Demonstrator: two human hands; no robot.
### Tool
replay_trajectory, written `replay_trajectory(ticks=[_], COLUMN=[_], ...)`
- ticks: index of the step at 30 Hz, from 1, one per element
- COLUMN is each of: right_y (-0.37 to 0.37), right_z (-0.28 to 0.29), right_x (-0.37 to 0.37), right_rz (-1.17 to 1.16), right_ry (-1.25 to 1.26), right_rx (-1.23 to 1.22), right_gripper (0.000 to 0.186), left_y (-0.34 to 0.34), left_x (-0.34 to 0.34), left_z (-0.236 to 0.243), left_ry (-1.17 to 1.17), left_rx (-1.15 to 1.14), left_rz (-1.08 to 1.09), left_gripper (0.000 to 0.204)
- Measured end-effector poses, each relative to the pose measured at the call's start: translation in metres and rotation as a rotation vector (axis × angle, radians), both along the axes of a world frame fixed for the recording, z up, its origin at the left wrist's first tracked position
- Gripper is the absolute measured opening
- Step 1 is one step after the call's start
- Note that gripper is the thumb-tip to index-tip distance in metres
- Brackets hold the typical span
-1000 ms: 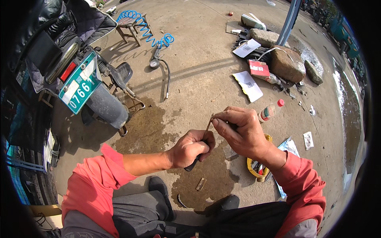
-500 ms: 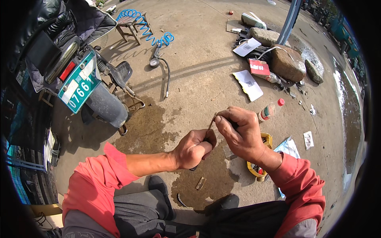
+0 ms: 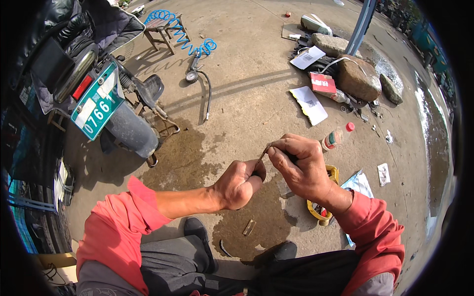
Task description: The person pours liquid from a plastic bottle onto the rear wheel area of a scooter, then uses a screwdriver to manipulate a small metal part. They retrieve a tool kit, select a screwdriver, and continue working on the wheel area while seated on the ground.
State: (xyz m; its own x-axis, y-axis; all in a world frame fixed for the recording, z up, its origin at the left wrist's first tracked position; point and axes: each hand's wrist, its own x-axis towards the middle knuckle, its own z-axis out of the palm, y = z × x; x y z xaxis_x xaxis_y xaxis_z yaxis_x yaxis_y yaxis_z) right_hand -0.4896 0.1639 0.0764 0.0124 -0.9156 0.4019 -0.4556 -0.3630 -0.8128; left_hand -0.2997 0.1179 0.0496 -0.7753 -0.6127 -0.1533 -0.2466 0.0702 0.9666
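Note:
My left hand [image 3: 237,186] is closed around a thin, rusty-looking metal rod [image 3: 262,156], whose lower part is hidden in the fist. My right hand [image 3: 298,167], just up and to the right, pinches the rod's upper end between thumb and forefinger. Behind that hand lie a yellow tool container [image 3: 330,173] with small items in it and a light blue plastic wrapper [image 3: 359,183]. A plastic bottle with a red cap [image 3: 335,139] stands beyond it. A small flat metal piece [image 3: 249,227] lies on the wet concrete below my hands.
A scooter [image 3: 129,134] stands at left. Beyond are a small stool [image 3: 163,29], a coiled blue hose [image 3: 207,47] and a pressure gauge [image 3: 192,77]. At right are rocks [image 3: 358,80], cardboard, papers and scrap beside a metal post [image 3: 359,27]. My shoes [image 3: 197,232] are below.
The rod has tilted further right and both hands have shifted slightly. The dark lower part that showed under my left fist a second ago is now mostly hidden.

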Motion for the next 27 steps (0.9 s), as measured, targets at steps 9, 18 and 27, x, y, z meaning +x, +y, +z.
replay_trajectory(ticks=[9, 18, 27], right_y=[0.0, -0.007, 0.003], right_z=[0.0, 0.001, -0.004], right_x=[-0.004, -0.011, -0.011], right_rz=[0.036, 0.059, 0.089], right_ry=[0.195, 0.199, -0.077], right_rx=[-0.208, -0.24, 0.246], right_gripper=[0.009, 0.01, 0.013], left_y=[-0.002, 0.004, 0.004], left_x=[0.001, -0.002, -0.002], left_z=[0.004, -0.007, 0.001], left_ry=[0.036, 0.132, -0.024], left_rx=[0.123, 0.146, 0.073], left_rz=[-0.076, -0.062, -0.02], left_gripper=[0.012, 0.009, 0.013])
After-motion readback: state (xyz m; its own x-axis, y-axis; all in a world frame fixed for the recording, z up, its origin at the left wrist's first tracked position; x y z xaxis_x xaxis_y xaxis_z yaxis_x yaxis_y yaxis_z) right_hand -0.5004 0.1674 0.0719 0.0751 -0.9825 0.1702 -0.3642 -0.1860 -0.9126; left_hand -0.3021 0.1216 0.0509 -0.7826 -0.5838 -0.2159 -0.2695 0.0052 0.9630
